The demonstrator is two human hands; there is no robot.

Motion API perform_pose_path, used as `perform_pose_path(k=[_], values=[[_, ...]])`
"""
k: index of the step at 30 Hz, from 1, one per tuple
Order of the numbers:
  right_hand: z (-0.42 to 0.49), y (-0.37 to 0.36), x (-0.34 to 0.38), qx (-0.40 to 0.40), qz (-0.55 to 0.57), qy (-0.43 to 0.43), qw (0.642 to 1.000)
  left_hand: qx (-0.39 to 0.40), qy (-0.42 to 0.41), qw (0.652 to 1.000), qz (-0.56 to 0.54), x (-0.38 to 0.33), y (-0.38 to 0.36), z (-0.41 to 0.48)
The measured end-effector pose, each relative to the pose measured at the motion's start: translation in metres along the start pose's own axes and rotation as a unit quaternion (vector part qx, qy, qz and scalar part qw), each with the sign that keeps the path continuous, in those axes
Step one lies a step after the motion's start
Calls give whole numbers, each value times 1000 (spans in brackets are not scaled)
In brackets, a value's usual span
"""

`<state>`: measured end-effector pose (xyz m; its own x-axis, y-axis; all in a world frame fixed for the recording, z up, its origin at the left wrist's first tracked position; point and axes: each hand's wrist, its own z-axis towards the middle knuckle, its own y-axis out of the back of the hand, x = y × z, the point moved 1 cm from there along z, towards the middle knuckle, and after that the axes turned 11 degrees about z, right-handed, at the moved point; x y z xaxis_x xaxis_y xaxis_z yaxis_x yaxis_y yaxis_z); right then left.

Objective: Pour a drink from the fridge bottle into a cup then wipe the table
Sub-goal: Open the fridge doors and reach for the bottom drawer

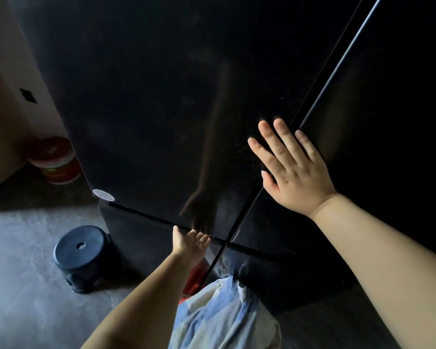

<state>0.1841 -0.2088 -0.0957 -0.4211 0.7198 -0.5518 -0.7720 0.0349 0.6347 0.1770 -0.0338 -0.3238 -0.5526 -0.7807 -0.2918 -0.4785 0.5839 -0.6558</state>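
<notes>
Ideally pull evenly: left hand (190,241), fingers curled, hooks glossy black fridge door (149,109) underneath; right hand (295,170), fingers straight, braces flat.

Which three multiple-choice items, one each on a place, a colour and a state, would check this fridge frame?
1. Where does the stool stand?
A. On top of the fridge
B. On the floor, left of the fridge
C. Under the person's right arm

2. What colour are the fridge doors?
A. White
B. Red
C. Black

3. How is the right hand?
A. Laid flat on a fridge door, fingers straight
B. Curled round a bottle
C. Holding a cup

Answers:
1 B: the stool sits on the grey floor by the fridge's lower left corner.
2 C: both door fronts are glossy black.
3 A: the spread fingers lie against the door beside the seam, and no bottle or cup is in view.
</notes>
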Motion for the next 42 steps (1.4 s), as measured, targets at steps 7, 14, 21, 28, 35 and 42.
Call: perform_pose_path(k=[7,14,21,28,35,42], values=[[0,20,16,106,30,-36,993,1,17,999,-30,3,11,-8],[-11,42,57,21,59,-13,998,6,38,998,53,7,61,-48],[-7,82,95,50,49,-19,997,8,31,991,126,-4,84,-82],[-32,106,123,-62,265,-167,948,42,5,962,268,-17,96,-96],[-57,77,168,28,399,-214,891,39,10,936,351,-18,124,-110],[-54,81,191,-12,469,-241,849,-87,-357,767,525,-11,123,-177]])
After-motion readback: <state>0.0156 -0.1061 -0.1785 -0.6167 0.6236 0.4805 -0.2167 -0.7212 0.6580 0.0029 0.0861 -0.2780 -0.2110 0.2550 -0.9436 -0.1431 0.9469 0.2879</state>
